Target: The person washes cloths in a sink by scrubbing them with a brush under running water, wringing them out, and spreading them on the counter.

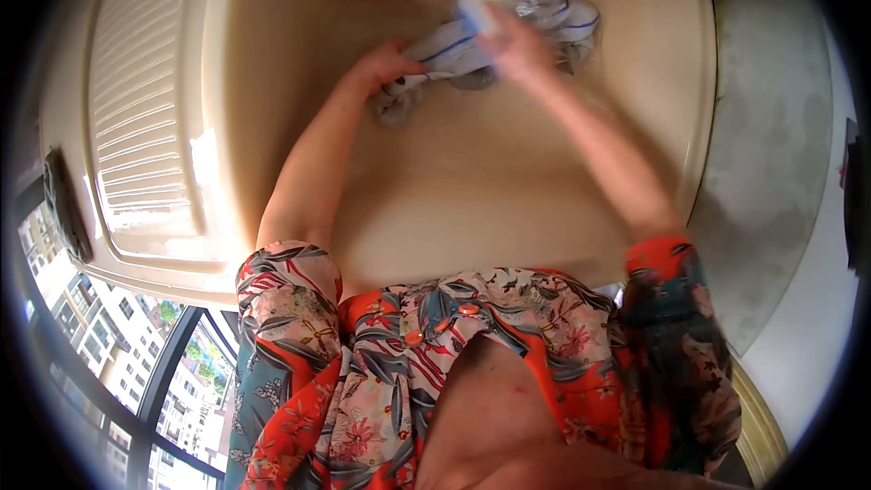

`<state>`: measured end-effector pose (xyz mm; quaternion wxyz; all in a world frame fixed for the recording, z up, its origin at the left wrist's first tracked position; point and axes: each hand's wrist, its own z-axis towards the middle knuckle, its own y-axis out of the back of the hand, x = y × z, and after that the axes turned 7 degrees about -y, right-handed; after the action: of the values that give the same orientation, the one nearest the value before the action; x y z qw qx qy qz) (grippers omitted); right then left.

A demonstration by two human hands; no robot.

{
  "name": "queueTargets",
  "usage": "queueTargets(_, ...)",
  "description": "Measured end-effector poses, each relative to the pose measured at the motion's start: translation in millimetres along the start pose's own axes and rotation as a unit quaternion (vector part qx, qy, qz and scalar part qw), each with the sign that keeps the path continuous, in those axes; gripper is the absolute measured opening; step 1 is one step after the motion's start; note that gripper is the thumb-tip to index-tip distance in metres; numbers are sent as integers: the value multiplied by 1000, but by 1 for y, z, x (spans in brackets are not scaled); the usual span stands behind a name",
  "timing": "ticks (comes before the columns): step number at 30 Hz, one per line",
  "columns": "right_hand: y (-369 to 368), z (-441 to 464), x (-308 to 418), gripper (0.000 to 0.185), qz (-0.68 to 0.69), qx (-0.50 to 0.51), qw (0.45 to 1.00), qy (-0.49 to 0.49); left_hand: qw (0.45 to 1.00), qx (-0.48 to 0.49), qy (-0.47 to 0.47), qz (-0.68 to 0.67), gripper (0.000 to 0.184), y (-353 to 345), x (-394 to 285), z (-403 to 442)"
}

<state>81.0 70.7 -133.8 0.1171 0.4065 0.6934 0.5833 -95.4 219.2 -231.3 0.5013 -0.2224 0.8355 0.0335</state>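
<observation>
A wet white cloth with blue stripes (449,45) lies bunched across the far part of a beige basin (435,191). My left hand (386,68) is closed on the cloth's left end, pressing it against the basin. Over the middle of the cloth, my right hand (519,47) grips a white-and-blue block (479,9) that looks like a scrubbing brush. Motion blurs both that hand and the block, so its exact shape is unclear. Some suds or water glisten around the cloth's right end.
A ribbed washboard panel (136,118) adjoins the basin on the left, with a dark cloth (68,204) hanging at its outer edge. The basin's right rim (712,63) borders a grey wall surface (771,127). Windows (181,381) show buildings at lower left.
</observation>
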Motion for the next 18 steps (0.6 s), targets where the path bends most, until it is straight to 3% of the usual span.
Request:
queueTargets(1,-36,-16,18,52,-2,-46,994,103,999,14,-33,19,47,9,27,20)
queueTargets(2,-61,-30,36,55,-40,7,994,97,997,28,-64,39,46,16,43,28)
queueTargets(4,-45,-23,18,56,-104,71,988,92,995,55,-16,86,43,22,33,16)
queueTargets(6,-29,0,-42,56,-200,-7,975,100,992,74,21,100,42,16,10,6)
queueTargets(8,-1,25,-85,55,-174,75,982,-5,992,74,45,93,42,13,-18,0)
queueTargets(11,29,33,-93,52,-226,-8,970,-94,991,44,32,126,43,17,-16,6)
queueTargets(14,28,14,-42,57,7,67,989,-129,995,78,55,41,47,23,-11,3)
queueTargets(18,-59,-34,46,56,-2,-5,993,114,992,95,7,87,47,25,-3,3)
